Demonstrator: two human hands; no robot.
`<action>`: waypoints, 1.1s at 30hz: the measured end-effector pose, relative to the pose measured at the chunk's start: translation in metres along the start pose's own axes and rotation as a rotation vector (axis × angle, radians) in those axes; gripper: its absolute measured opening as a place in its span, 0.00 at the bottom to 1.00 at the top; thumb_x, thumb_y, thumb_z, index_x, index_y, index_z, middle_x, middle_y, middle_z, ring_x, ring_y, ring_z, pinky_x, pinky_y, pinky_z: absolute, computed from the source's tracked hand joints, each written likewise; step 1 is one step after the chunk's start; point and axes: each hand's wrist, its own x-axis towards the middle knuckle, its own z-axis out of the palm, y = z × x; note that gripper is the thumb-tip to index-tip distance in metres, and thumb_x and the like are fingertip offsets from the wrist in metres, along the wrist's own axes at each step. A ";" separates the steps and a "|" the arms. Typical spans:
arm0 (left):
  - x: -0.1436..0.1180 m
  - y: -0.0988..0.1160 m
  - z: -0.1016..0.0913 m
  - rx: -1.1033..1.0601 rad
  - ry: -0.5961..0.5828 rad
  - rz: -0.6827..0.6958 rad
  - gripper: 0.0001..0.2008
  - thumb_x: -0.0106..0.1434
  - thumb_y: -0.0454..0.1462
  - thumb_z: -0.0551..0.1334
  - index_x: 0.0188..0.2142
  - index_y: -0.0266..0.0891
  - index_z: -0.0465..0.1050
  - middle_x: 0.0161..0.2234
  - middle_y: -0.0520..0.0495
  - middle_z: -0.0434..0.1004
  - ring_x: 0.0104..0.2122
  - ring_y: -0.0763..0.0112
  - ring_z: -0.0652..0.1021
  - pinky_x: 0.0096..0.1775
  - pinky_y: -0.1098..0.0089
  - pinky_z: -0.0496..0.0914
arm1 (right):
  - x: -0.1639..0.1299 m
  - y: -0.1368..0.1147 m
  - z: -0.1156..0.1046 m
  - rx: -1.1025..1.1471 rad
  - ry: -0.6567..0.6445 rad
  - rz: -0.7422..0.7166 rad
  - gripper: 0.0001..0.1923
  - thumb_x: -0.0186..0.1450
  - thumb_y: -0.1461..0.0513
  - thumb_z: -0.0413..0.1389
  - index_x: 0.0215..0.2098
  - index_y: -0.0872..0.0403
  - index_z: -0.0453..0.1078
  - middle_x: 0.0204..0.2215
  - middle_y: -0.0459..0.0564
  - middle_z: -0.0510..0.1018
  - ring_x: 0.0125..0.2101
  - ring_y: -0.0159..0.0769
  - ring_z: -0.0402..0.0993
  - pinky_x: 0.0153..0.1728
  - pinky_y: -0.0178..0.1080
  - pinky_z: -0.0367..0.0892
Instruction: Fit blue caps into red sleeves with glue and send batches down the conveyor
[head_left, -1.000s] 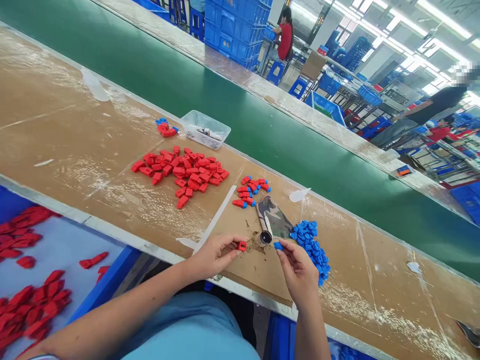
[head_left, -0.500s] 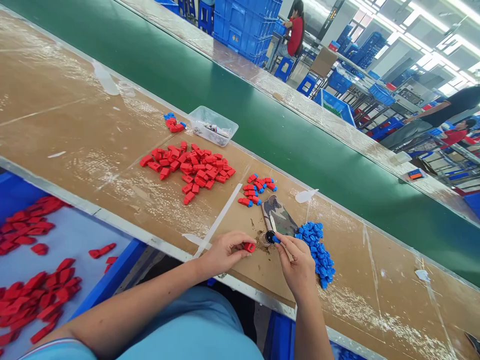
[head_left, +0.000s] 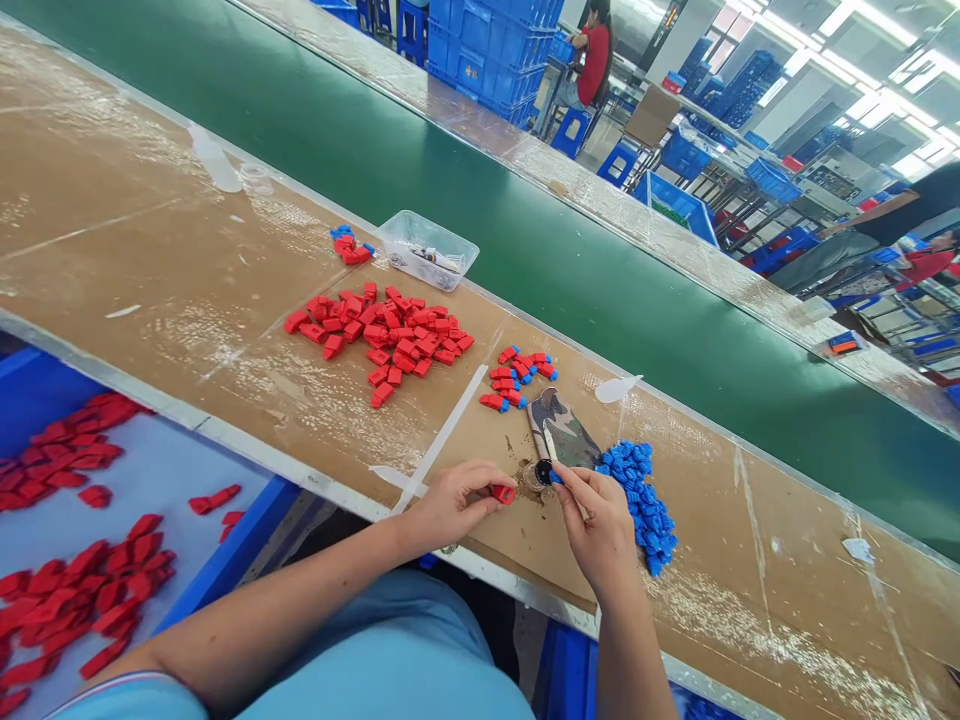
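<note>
Left hand (head_left: 461, 503): fingers nearly together, pinching red piece (head_left: 503, 494) at their tips, left of small black-topped pot (head_left: 543, 470) | Right hand (head_left: 598, 515): fingers pinched around blue piece (head_left: 556, 477), at tips beside pot's edge, contact unclear | Pieces apart, over table (head_left: 517, 540); blue pile (head_left: 643, 505) beside right hand

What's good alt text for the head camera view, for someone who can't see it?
A person's left hand holds a red piece, and the right hand holds a blue piece by a small, dark-topped container on a brown worktable. A red heap lies beyond the left hand, a blue heap beside the right, and a green strip runs behind.
</note>
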 end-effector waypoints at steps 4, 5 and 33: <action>0.000 0.000 0.001 -0.004 0.020 0.011 0.10 0.61 0.30 0.57 0.41 0.37 0.75 0.36 0.45 0.79 0.37 0.68 0.77 0.41 0.69 0.71 | 0.001 -0.002 -0.002 0.012 0.010 0.045 0.14 0.70 0.58 0.48 0.46 0.48 0.76 0.35 0.50 0.79 0.36 0.39 0.74 0.38 0.42 0.66; 0.000 0.000 0.001 -0.009 0.019 0.011 0.10 0.61 0.30 0.57 0.41 0.37 0.75 0.36 0.45 0.79 0.37 0.68 0.77 0.41 0.69 0.71 | 0.002 -0.003 -0.002 0.023 0.015 0.061 0.14 0.70 0.57 0.49 0.45 0.48 0.76 0.35 0.50 0.79 0.36 0.39 0.74 0.38 0.42 0.67; -0.004 -0.008 0.008 -0.144 0.034 -0.132 0.08 0.61 0.31 0.58 0.40 0.34 0.72 0.37 0.44 0.78 0.37 0.69 0.78 0.42 0.68 0.75 | -0.003 0.000 -0.011 0.087 0.027 0.114 0.11 0.67 0.56 0.53 0.42 0.49 0.76 0.35 0.50 0.80 0.36 0.40 0.76 0.39 0.42 0.70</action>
